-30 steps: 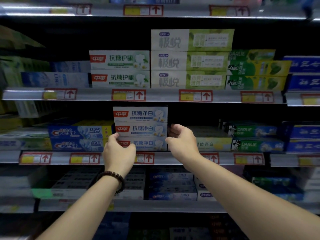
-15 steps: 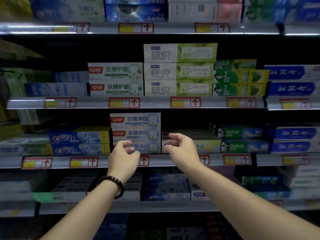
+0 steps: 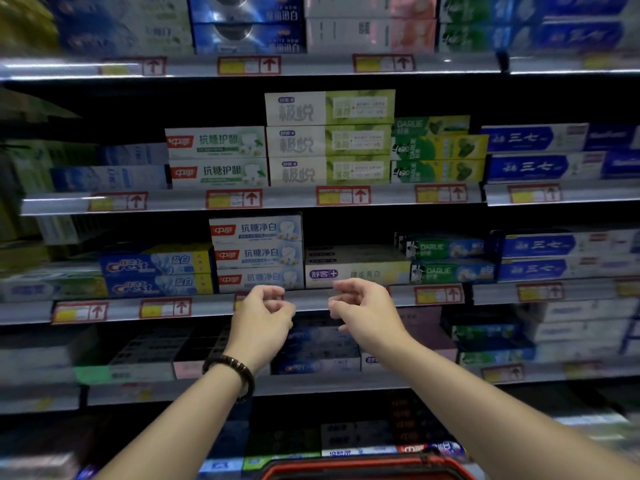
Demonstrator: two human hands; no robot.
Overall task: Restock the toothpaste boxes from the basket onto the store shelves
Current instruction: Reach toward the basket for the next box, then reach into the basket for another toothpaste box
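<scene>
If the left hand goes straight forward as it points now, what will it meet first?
The left hand would probably meet the lowest white-and-blue toothpaste box, just above the shelf rail; depth is unclear.

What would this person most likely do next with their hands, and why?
Probably reach down to the basket for a box. The left hand and right hand both hover empty before the shelf, and boxes seem to lie in the basket at the bottom edge.

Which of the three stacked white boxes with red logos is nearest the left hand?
The bottom box; the other two lie on it, farther above the left hand.
</scene>
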